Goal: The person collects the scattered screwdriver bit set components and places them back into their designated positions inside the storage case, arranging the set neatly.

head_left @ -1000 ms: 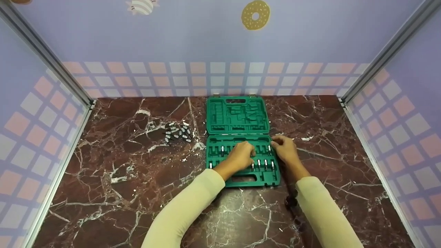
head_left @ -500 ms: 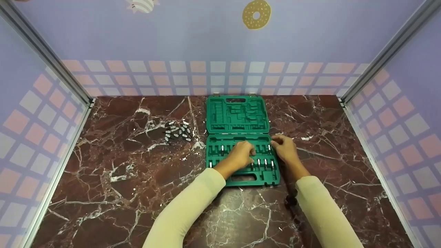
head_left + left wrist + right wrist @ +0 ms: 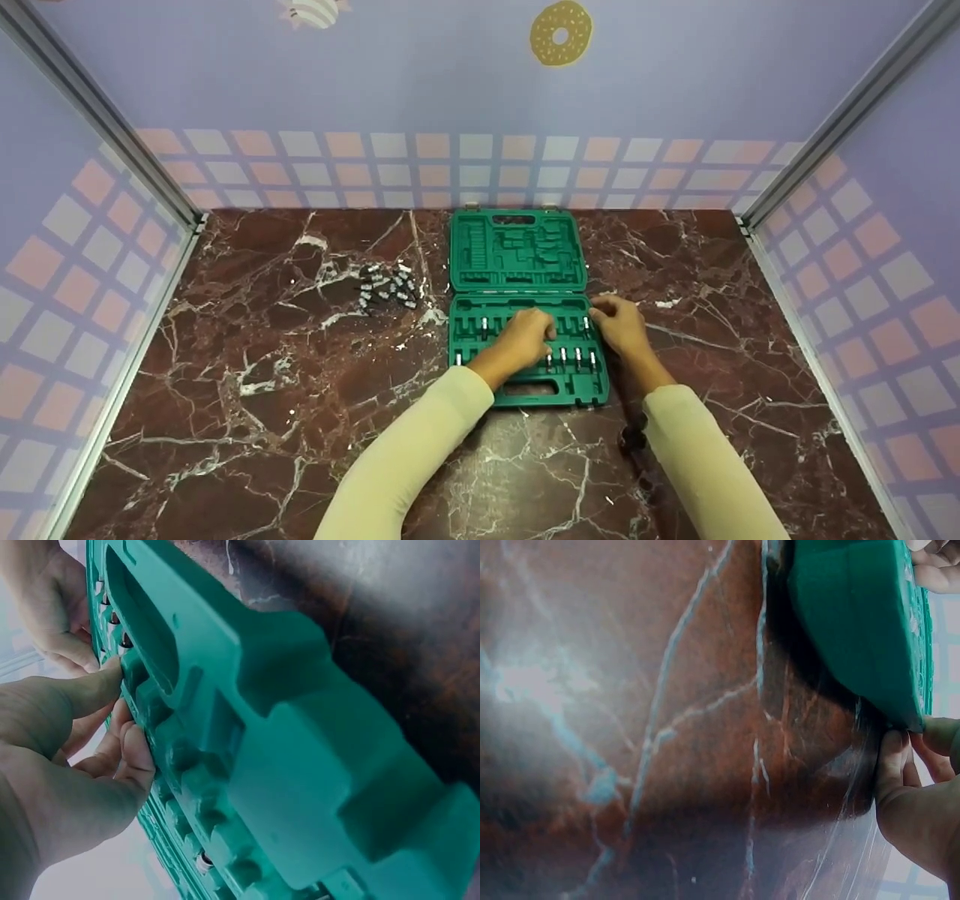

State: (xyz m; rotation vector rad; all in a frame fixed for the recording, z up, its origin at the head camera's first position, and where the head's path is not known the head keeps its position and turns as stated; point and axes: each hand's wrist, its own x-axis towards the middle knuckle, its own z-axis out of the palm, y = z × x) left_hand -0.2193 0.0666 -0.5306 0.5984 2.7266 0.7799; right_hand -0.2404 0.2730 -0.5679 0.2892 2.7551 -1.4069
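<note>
A green tool case [image 3: 461, 285] lies open on the marble-patterned table, its lid folded back. Several bit sockets, silver with dark shafts, stand in its slots. My left hand [image 3: 525, 337] is over the middle of the lower half, fingers bent; in the left wrist view its thumb [image 3: 105, 682] touches the slot row beside a seated bit socket [image 3: 126, 641]. Whether anything is pinched beneath the fingertips is hidden. My right hand [image 3: 622, 326] grips the case's right edge, near a bit socket [image 3: 586, 324]; the right wrist view shows thumb and finger [image 3: 892, 754] at the rim.
A loose pile of bit sockets [image 3: 386, 289] lies on the table [image 3: 300, 375] to the left of the case. Patterned walls [image 3: 337, 90] rise at the back and both sides. The lid's moulded recesses hold nothing visible.
Almost nothing moves: both hands keep their places on the case. The bit socket by my left thumb shifts very slightly in its slot.
</note>
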